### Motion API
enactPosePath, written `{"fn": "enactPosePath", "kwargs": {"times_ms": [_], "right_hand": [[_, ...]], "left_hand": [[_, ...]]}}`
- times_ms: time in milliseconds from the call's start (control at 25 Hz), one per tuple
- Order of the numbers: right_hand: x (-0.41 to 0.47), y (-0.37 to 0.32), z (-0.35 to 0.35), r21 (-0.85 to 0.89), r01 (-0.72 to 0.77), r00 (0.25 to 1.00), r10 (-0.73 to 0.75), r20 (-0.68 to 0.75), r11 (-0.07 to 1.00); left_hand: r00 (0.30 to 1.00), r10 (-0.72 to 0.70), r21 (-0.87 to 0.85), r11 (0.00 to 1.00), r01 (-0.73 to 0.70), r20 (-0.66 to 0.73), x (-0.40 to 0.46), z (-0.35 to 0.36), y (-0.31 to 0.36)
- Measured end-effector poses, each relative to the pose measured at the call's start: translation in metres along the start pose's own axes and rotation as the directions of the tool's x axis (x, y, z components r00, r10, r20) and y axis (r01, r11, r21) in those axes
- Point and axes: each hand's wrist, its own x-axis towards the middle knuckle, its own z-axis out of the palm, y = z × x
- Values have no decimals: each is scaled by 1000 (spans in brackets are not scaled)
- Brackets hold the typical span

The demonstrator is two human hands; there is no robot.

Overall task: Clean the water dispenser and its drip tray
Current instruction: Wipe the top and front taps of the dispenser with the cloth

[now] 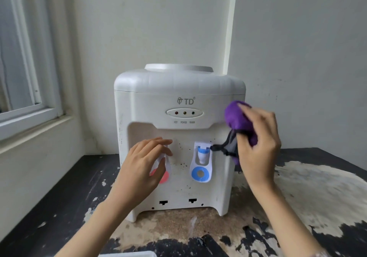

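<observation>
- Water dispenser (179, 137), white, stands upright on a worn black table (49, 207) against the wall, straight ahead.
- Recess behind the taps looks dirty: dark specks between and below the red tap (161, 174) and blue tap (201, 164); grime streaks down the left front edge too. Judged: cleaning is early, most of the body not yet done.
- Upper front panel with the indicator lights (184, 113) looks fairly clean; can't say whether it has been wiped.
- Right hand (258, 143) is curled around a bunched purple cloth (238, 117), pressing it on the dispenser's upper right corner; a dark strap or tag hangs off the cloth toward the blue tap.
- Left hand (145, 165) has relaxed, mostly straight fingers resting over the red tap, gripping nothing; seems to steady the unit.
- Drip tray not mounted: two empty slots low on the front. A white edge (127, 253) at the bottom of the frame may be the tray, cut off, can't tell.
- Hidden: dispenser sides, back, top well; red tap mostly covered by the left hand; right hand blurred.
</observation>
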Motion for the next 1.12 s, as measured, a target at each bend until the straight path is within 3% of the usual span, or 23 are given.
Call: {"fn": "enactPosePath", "kwargs": {"times_ms": [200, 280, 360, 520, 640, 720, 840, 1000, 1120], "right_hand": [[26, -19, 30, -47, -138, 990, 139, 11, 989], [11, -34, 43, -113, -24, 997, 32, 74, 993], [-5, -49, 57, -198, 136, 976, -98, 192, 971], [-25, -64, 80, -306, 430, 871, -300, 390, 850], [-35, -56, 76, -281, 511, 845, -414, 337, 813], [-34, -48, 62, -250, 471, 878, -421, 229, 846], [-22, -37, 42, -252, 303, 952, -282, 117, 919], [-4, -36, 39, -294, 285, 952, -233, 200, 912], [0, -55, 50, -298, 295, 944, -229, 237, 908]], "left_hand": [[990, 87, 6, 996, -88, 113, 6, -19, -7], [991, 113, -22, 993, -112, 77, 8, -23, -9], [994, 100, -62, 993, -103, -49, 9, -21, -7], [950, 55, -70, 994, -81, -307, -2, -13, -4], [897, 14, -31, 999, -31, -442, -17, -6, -5], [861, -62, -47, 998, 45, -505, -22, -3, -4], [817, -279, -189, 959, 211, -504, -19, -2, -13], [807, -486, -473, 828, 302, -336, -15, -1, -21], [776, -533, -486, 805, 341, -337, -17, 1, -23]]}}
